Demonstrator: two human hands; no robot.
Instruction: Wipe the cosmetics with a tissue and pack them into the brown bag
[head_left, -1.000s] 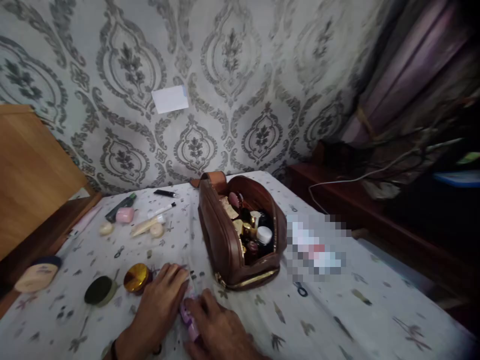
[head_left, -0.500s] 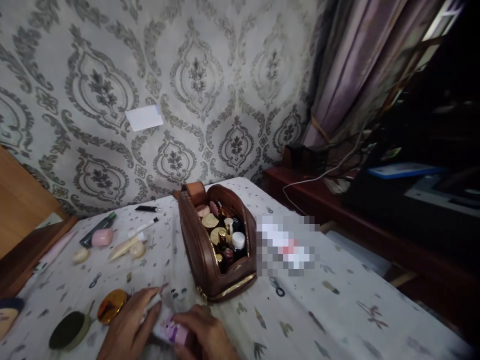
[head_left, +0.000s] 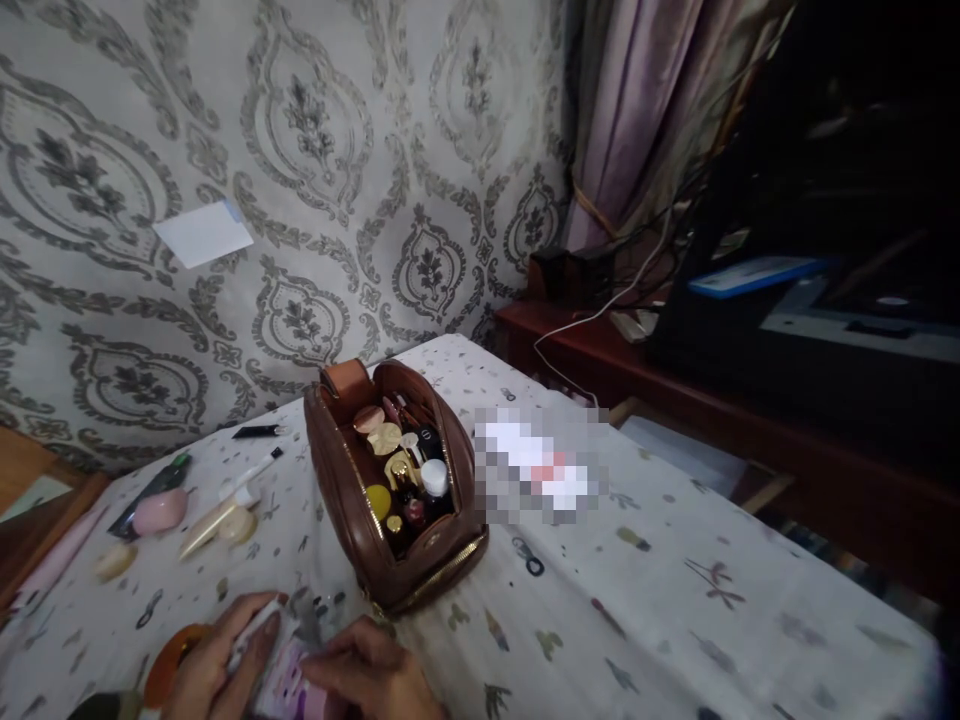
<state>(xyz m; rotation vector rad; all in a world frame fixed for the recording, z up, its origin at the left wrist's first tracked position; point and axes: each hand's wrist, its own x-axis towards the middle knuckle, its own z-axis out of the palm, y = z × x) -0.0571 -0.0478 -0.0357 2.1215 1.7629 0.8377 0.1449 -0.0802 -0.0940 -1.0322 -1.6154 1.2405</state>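
At the lower edge of the head view, my left hand (head_left: pixel 225 660) and my right hand (head_left: pixel 379 670) both grip a small white-and-purple packet (head_left: pixel 289 678). The fingers of my left hand close on its white end, and those of my right hand pinch its purple side. Some of the packet lies hidden behind the fingers. Right beside my left hand is a round amber-coloured container (head_left: pixel 166 660), partly covered by it. Beyond my hands stands a brown leather cosmetic bag (head_left: pixel 337 500), unzipped, with several bottles and round compacts inside.
On the patterned white cloth (head_left: pixel 585 620) to the left lie a pink rounded item (head_left: pixel 160 512), a cream tube (head_left: pixel 206 525) and a dark tube (head_left: pixel 146 495). A dark round item (head_left: pixel 105 706) is at the lower left. A reddish-brown shelf (head_left: pixel 555 335) stands along the right.
The view has swung right, so the bag and the other things sit further left. The packet stays in both hands, and more of its purple print shows.
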